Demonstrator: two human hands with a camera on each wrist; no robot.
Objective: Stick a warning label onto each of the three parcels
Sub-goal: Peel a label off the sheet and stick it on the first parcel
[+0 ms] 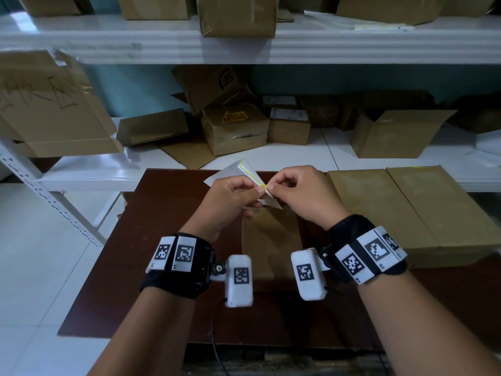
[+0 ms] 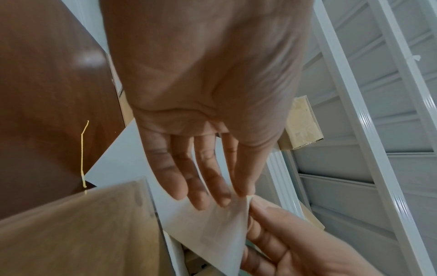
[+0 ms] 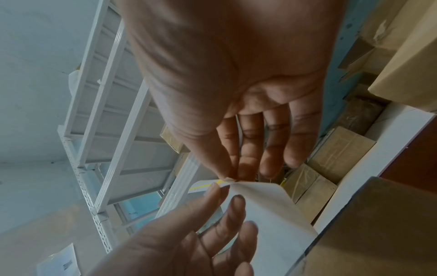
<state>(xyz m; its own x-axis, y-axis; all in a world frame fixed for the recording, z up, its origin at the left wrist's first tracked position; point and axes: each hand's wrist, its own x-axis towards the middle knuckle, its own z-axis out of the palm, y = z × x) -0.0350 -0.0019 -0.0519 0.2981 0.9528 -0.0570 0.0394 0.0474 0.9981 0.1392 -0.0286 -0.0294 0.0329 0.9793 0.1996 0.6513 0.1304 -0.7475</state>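
White, yellow-edged label sheet (image 1: 245, 175): held above the dark brown wooden table (image 1: 151, 240), over a near brown cardboard parcel (image 1: 271, 248). Left hand (image 1: 233, 198) grips the sheet; right hand (image 1: 301, 195) pinches its corner. Risk: the label may tear or curl onto itself if peeled crookedly.

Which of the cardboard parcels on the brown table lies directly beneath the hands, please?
The narrow parcel in the middle of the brown table lies directly under both hands. The two larger parcels lie side by side off to the right.
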